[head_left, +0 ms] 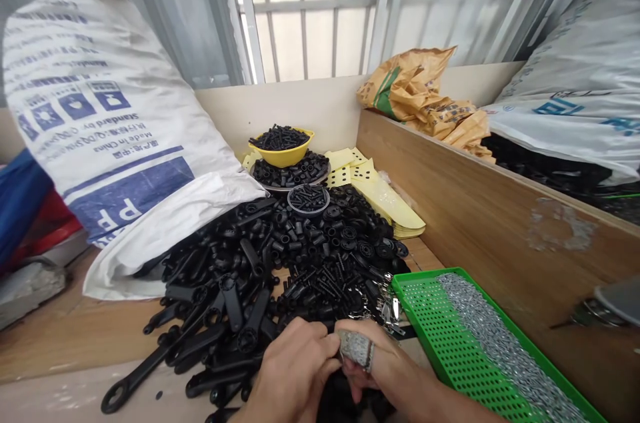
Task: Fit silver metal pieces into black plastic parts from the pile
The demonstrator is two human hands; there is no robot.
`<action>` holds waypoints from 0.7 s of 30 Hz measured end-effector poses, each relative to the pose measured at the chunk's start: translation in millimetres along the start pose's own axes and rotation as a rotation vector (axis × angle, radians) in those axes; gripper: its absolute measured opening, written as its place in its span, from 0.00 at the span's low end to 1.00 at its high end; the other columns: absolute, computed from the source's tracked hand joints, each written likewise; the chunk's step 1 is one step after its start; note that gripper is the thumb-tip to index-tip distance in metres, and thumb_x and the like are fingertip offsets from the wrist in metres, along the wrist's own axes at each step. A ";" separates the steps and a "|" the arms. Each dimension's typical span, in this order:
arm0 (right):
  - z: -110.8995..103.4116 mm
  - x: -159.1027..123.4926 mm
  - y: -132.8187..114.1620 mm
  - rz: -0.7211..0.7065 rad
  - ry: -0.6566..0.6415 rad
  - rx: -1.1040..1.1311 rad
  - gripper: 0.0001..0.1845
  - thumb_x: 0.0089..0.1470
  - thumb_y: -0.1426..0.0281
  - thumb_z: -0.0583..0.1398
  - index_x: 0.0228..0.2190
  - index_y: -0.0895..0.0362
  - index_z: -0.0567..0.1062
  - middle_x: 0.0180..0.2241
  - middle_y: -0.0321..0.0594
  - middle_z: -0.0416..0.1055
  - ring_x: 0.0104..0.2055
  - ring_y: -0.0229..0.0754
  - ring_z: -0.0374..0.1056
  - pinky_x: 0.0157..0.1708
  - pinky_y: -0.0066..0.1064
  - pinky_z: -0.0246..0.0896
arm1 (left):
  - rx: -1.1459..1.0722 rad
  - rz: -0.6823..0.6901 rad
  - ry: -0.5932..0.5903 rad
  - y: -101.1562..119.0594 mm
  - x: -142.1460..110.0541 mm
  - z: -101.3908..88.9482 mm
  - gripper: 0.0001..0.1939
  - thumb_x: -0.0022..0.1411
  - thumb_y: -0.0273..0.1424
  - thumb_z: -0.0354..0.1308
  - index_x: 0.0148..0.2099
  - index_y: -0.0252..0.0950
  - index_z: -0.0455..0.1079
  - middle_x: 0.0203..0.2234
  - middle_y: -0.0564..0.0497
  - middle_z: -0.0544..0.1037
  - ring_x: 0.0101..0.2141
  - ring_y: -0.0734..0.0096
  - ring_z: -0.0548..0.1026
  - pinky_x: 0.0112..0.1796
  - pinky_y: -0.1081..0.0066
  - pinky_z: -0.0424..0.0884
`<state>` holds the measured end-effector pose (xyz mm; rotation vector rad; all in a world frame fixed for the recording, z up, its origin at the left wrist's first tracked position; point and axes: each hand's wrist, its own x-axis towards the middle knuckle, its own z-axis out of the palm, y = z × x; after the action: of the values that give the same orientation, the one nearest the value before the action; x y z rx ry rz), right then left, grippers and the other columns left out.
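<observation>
My left hand (pixel 300 363) and my right hand (pixel 373 356) meet low in the middle, fingers pinched together. What they hold is hidden behind the fingers. A worn grey wrap (pixel 356 349) covers part of a digit on my right hand. Just beyond the hands lies a heap of black plastic parts: long handles (pixel 233 303) on the left, ribbed screw-like pieces (pixel 325 283) in the middle and round caps (pixel 365 248) behind. Small shiny metal clips (pixel 393 309) lie at the heap's right edge.
At right, a green perforated tray (pixel 425 316) holds many small metal pins (pixel 490 336), beside a wooden divider (pixel 450 203). Behind the heap stand a yellow bowl (pixel 285 156), a small tub (pixel 309 211) and yellow cards (pixel 390 199). A white sack (pixel 115 109) leans at left; a power driver tip (pixel 595 309) juts in.
</observation>
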<state>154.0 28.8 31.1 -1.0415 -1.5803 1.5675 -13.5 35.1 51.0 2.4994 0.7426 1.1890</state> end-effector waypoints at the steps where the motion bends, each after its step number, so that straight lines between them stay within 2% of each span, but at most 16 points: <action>1: 1.2 1.2 1.6 0.026 0.007 0.063 0.11 0.50 0.67 0.48 0.19 0.54 0.59 0.17 0.30 0.53 0.18 0.34 0.53 0.19 0.25 0.51 | 0.040 0.018 0.004 -0.3 -0.7 1.4 0.10 0.67 0.26 0.47 0.44 0.33 0.69 0.28 0.45 0.77 0.26 0.69 0.72 0.29 0.72 0.71; 3: 1.9 2.4 4.9 0.017 0.034 0.063 0.11 0.50 0.67 0.48 0.19 0.55 0.59 0.17 0.30 0.54 0.19 0.34 0.54 0.20 0.25 0.49 | 0.050 0.005 0.021 0.0 -3.0 3.4 0.10 0.66 0.25 0.48 0.44 0.34 0.69 0.29 0.45 0.77 0.27 0.69 0.74 0.30 0.72 0.72; 5: 0.4 1.5 7.0 -0.027 0.058 -0.003 0.12 0.52 0.68 0.48 0.19 0.55 0.60 0.18 0.31 0.56 0.21 0.35 0.55 0.21 0.25 0.49 | -0.017 -0.089 0.029 1.5 -6.2 3.4 0.10 0.64 0.24 0.51 0.46 0.36 0.69 0.32 0.46 0.78 0.31 0.68 0.76 0.32 0.73 0.73; 8: -3.7 -1.7 3.5 -0.089 0.056 -0.092 0.13 0.55 0.66 0.48 0.21 0.55 0.62 0.20 0.32 0.58 0.23 0.36 0.55 0.24 0.26 0.50 | -0.163 -0.383 0.056 3.2 -11.6 0.3 0.14 0.61 0.30 0.57 0.50 0.38 0.68 0.35 0.47 0.79 0.32 0.68 0.77 0.33 0.75 0.74; 11: -7.7 -4.6 -7.5 -0.127 0.053 -0.251 0.15 0.58 0.65 0.46 0.22 0.55 0.60 0.22 0.33 0.59 0.27 0.38 0.56 0.28 0.28 0.51 | -0.377 -0.674 0.103 2.9 -15.1 -0.2 0.14 0.60 0.39 0.58 0.45 0.38 0.73 0.27 0.51 0.79 0.25 0.71 0.75 0.26 0.77 0.71; 13: -9.8 -6.0 -14.6 -0.179 0.044 -0.377 0.15 0.58 0.65 0.46 0.22 0.54 0.57 0.22 0.33 0.57 0.27 0.38 0.55 0.28 0.29 0.50 | -0.513 -0.783 0.139 2.7 -15.5 2.4 0.15 0.58 0.43 0.59 0.38 0.36 0.75 0.20 0.54 0.75 0.21 0.74 0.71 0.22 0.79 0.67; 15: -11.3 -7.6 -17.4 -0.236 0.021 -0.440 0.15 0.58 0.64 0.45 0.21 0.54 0.54 0.21 0.32 0.56 0.24 0.38 0.53 0.26 0.30 0.48 | -0.581 -0.850 0.165 3.2 -15.0 5.8 0.15 0.55 0.43 0.61 0.35 0.36 0.75 0.18 0.55 0.73 0.20 0.76 0.69 0.21 0.80 0.65; 17: -11.8 -9.7 -14.7 -0.239 0.023 -0.440 0.14 0.58 0.63 0.45 0.22 0.53 0.54 0.21 0.33 0.56 0.24 0.38 0.54 0.26 0.30 0.48 | -0.595 -0.832 0.183 3.9 -14.1 8.1 0.14 0.55 0.42 0.61 0.36 0.36 0.75 0.21 0.54 0.75 0.22 0.75 0.70 0.23 0.79 0.67; 18: -11.5 -10.8 -11.6 -0.210 0.039 -0.423 0.14 0.58 0.63 0.45 0.22 0.53 0.55 0.23 0.34 0.57 0.26 0.39 0.55 0.27 0.30 0.50 | -0.577 -0.779 0.181 4.1 -13.5 8.3 0.13 0.57 0.41 0.61 0.36 0.36 0.75 0.23 0.53 0.76 0.23 0.74 0.71 0.24 0.78 0.68; 21: -7.3 -12.0 -0.1 -0.096 0.099 -0.274 0.15 0.57 0.61 0.47 0.23 0.54 0.60 0.24 0.35 0.60 0.30 0.41 0.58 0.32 0.31 0.54 | -0.420 -0.510 0.136 3.9 -10.5 5.3 0.06 0.61 0.33 0.57 0.38 0.37 0.73 0.27 0.51 0.77 0.27 0.72 0.74 0.27 0.76 0.70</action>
<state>165.9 21.5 32.4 -1.1504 -1.7825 1.2401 -13.6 25.8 42.7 1.7642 0.9708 1.1776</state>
